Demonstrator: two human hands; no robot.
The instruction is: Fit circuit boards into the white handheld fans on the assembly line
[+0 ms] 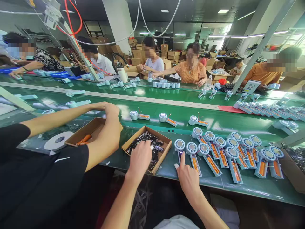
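My left hand [140,157] reaches into a small cardboard box [164,154] of black circuit boards [149,143], fingers curled on the boards; what they grip is hidden. My right hand [187,176] rests on the green table edge, index finger stretched onto a half-built handheld fan [179,147] with a round white head. A row of several such fans [234,152] with orange batteries lies to its right.
A co-worker's arm [105,140] in a black sleeve reaches over a second cardboard box [91,130] at my left. Beside it lies a tape roll [58,140]. Fan parts [168,119] ride the green conveyor. Several people work across the belt, with stacked cartons behind.
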